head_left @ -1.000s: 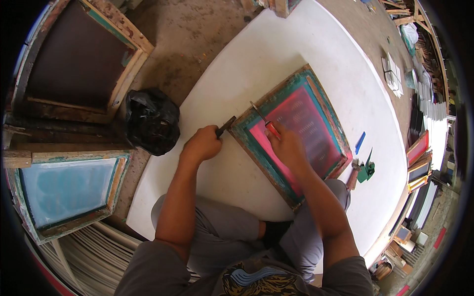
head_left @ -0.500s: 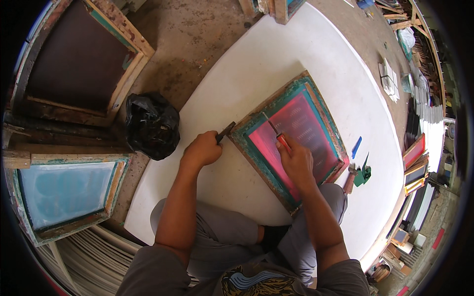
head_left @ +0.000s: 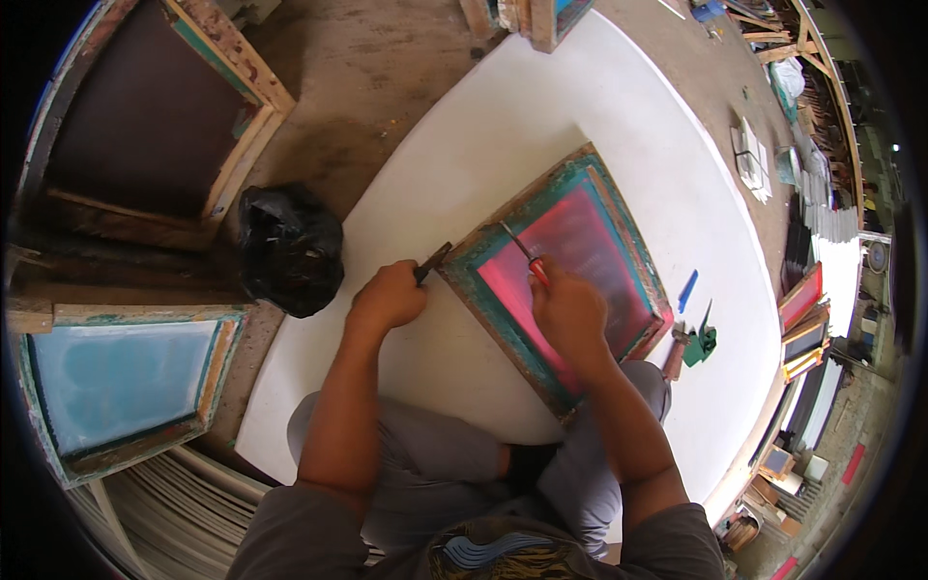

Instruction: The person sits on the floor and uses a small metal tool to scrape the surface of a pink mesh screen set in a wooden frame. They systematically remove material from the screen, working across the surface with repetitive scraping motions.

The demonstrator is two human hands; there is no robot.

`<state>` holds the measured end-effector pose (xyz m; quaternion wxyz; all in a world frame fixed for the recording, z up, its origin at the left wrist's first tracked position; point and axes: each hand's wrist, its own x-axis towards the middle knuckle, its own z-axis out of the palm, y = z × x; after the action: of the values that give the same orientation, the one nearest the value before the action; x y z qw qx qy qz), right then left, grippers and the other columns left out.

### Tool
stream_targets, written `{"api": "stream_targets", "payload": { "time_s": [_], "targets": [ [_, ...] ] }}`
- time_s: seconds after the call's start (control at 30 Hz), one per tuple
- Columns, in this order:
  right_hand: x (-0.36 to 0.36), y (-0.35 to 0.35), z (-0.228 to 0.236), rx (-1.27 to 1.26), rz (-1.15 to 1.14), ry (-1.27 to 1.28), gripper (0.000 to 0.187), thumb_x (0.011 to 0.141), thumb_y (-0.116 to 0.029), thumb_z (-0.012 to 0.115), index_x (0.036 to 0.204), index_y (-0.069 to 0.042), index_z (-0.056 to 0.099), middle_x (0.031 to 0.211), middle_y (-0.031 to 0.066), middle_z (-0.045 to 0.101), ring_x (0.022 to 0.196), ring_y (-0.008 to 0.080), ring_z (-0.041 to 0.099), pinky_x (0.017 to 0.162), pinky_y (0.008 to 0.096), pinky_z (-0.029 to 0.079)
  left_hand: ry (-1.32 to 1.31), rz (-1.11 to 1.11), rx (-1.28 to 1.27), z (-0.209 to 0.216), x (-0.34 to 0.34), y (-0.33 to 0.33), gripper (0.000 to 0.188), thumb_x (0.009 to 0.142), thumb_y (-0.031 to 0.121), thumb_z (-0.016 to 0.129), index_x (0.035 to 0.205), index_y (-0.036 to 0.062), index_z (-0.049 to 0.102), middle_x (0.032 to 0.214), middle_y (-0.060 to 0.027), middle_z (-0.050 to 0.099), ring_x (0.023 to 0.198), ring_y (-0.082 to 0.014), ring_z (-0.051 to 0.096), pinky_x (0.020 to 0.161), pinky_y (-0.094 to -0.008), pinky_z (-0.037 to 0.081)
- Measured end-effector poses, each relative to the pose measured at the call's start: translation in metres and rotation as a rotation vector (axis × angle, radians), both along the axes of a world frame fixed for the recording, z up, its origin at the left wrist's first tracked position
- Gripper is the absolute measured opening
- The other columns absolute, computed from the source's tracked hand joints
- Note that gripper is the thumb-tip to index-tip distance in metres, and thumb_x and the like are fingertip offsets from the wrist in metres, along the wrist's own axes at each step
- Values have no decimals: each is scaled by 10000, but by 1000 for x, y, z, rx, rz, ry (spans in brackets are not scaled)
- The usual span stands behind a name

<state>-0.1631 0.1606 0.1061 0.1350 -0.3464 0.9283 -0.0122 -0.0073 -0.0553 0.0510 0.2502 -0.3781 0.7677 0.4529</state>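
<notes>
A wooden-framed printing screen (head_left: 628, 227) with pink mesh and a teal border lies tilted in front of my crossed legs. My right hand (head_left: 570, 307) is closed round the red handle of a screwdriver (head_left: 522, 249). Its metal shaft points to the screen's far left side, and the tip is over the teal border there. My left hand (head_left: 389, 295) grips a short dark hand tool (head_left: 433, 262), too small to name surely. That tool's end is close beside the frame's left corner; whether they touch I cannot tell.
The screen rests on a large white sheet (head_left: 464, 184). Right of it are a blue strip (head_left: 687, 291), a green scrap (head_left: 702, 345) and a wooden-handled tool (head_left: 676, 354). Leftward stand a black plastic bag (head_left: 290, 251), a blue-mesh screen (head_left: 126, 377) and a dark-mesh screen (head_left: 145, 116).
The whole view has shifted slightly. The screwdriver has moved a little toward the frame's left side, and its shaft lies at a flatter slant. Both hands keep their tools.
</notes>
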Motion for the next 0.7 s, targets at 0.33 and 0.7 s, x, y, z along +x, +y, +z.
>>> {"api": "stream_targets", "payload": {
  "time_s": [0.33,0.7],
  "targets": [
    [9,-27,7,206,60,39,260,1041,-255,604,1134,-20,663,805,213,734,729,435,744,641,555,586,26,0,-70,0,0,4,331,956,248,678,1175,3,714,1136,-251,758,1099,-441,717,928,-504,551],
    [-24,-17,17,78,102,-155,265,1061,-198,543,1198,-8,667,907,230,761,836,425,771,742,533,614,47,-14,-78,-7,1,5,332,955,223,676,1200,-1,705,1140,-263,755,1110,-443,716,931,-503,557]
  ]
}}
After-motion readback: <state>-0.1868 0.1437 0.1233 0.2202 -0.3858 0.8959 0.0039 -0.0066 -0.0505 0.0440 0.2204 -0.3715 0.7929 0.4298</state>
